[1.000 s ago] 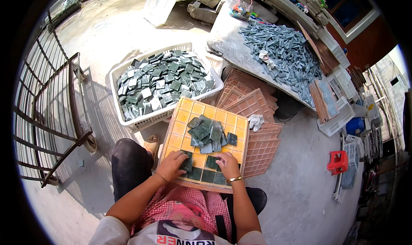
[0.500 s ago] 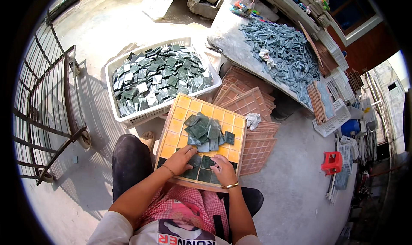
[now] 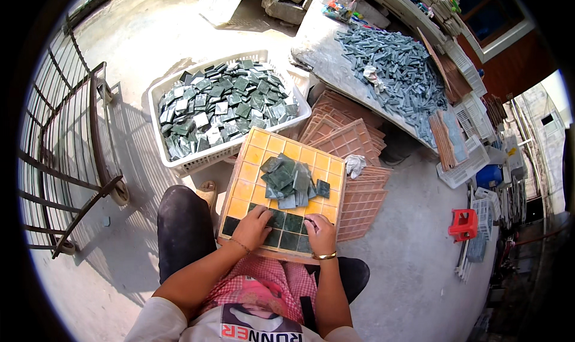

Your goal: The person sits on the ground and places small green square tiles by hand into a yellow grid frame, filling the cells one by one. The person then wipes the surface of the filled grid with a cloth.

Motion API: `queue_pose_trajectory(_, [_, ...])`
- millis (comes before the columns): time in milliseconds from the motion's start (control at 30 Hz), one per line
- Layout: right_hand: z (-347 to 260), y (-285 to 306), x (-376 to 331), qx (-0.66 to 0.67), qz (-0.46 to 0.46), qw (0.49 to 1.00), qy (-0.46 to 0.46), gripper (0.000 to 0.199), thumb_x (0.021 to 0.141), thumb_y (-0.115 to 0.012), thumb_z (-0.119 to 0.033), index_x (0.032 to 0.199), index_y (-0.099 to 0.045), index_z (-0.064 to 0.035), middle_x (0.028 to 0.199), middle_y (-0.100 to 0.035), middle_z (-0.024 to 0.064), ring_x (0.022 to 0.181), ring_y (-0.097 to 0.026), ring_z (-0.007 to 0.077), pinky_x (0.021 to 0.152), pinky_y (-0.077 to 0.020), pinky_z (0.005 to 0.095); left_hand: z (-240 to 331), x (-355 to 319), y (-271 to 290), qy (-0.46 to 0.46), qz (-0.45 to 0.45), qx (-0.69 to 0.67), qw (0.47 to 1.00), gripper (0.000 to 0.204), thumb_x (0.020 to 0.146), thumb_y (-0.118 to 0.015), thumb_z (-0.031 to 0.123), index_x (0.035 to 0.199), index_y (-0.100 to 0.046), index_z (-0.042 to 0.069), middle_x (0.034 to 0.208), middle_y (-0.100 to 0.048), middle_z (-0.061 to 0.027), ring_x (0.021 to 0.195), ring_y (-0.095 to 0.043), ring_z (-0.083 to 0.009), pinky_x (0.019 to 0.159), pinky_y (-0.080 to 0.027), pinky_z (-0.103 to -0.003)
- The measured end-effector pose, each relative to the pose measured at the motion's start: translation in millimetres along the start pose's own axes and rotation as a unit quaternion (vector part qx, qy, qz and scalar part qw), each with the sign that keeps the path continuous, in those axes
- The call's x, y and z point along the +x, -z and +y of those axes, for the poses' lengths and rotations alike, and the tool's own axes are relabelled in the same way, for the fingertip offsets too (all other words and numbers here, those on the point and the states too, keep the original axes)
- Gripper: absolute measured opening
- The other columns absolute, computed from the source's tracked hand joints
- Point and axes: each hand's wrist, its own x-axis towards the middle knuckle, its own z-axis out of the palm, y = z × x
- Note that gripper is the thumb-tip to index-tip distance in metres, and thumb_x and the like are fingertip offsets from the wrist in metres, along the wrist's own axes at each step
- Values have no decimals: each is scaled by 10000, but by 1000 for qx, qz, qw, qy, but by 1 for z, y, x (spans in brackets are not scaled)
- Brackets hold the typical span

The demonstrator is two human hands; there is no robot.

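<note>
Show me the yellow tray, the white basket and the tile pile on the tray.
Yellow tray [image 3: 242, 190]: head view, on a bare square near its left edge.
White basket [image 3: 202, 161]: head view, on its near outer wall.
Tile pile [image 3: 286, 179]: head view, on the middle of the heap.

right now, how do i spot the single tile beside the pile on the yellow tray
In the picture, below the big white basket, find the yellow gridded tray. Just right of the heap of green tiles near its middle is the single tile, a dark green square. It lies alone, neither stacked in the heap nor set in the rows along the near edge.
</note>
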Motion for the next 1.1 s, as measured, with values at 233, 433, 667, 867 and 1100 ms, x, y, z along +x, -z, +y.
queue_pose_trajectory(233, [8, 36, -24, -31, 44, 998, -44, 89, 752, -591, -50, 827, -611, -7, 778, -607, 144, 674, -599, 274, 610, -474, 322, 9, -61, -21, -31, -110, 177, 978, 825, 724, -603, 400, 1294, -252, -83, 1371, -247, -221, 1292, -211, -336, 1040, -190, -461])
queue_pose_trajectory(433, [14, 22, -54, -77, -7, 997, 7, 169, 705, -605, -9, 874, -612, -8, 858, -600, 148, 793, -591, 297, 695, -472, 335, 12, -56, -24, -40, -141, 227, 963, 856, 713, -593, 464, 1313, -257, -46, 1410, -192, -167, 1312, -167, -301, 1042, -157, -478])
queue_pose_trajectory(667, [11, 22, -37, -94, -152, 983, -29, 361, 602, -713, -79, 910, -529, -40, 946, -469, 142, 904, -501, 324, 763, -427, 366, 17, -51, -26, -124, -159, 217, 955, 790, 708, -612, 417, 1325, -291, 43, 1408, -240, -77, 1304, -204, -234, 1032, -172, -478])
queue_pose_trajectory(867, [5, 33, -32, -107, -187, 976, -20, 272, 636, -671, -77, 812, -464, -67, 768, -475, 108, 827, -506, 321, 707, -421, 382, 9, -50, -29, -138, -158, 193, 958, 773, 712, -622, 372, 1329, -280, 56, 1394, -272, -72, 1297, -224, -224, 1037, -176, -460])
queue_pose_trajectory(1100, [14, 31, -83, -106, -111, 981, 116, 262, 646, -660, -100, 850, -508, -37, 938, -554, 115, 887, -522, 302, 768, -429, 379, 8, -51, -30, -128, -163, 185, 961, 781, 703, -638, 358, 1329, -283, 54, 1398, -266, -78, 1296, -228, -237, 1038, -165, -467])
